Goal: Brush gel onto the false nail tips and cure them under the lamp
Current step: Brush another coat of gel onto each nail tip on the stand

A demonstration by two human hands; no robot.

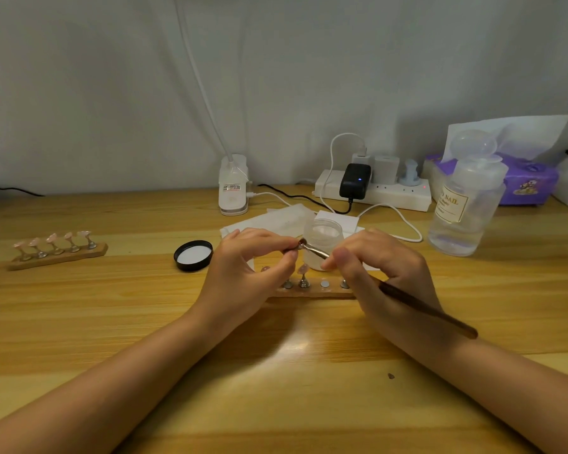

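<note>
My left hand (250,260) pinches a small nail-tip stand (292,251) between thumb and fingers, raised above the wooden table. My right hand (381,267) grips a long brown brush (427,311); its metal ferrule and bristles (304,244) touch the tip held in the left hand. Under both hands lies a wooden holder bar (312,291) with metal stands, one carrying a pink nail tip (303,269). A frosted open jar (323,239) stands just behind the hands. A second wooden holder (58,257) with several pink tips sits at the left.
The jar's black lid (193,255) lies left of my hands. A small white lamp (233,188) stands at the back centre, a power strip with chargers (374,191) to its right. A clear pump bottle (466,204) and purple tissue pack (525,181) are at the right.
</note>
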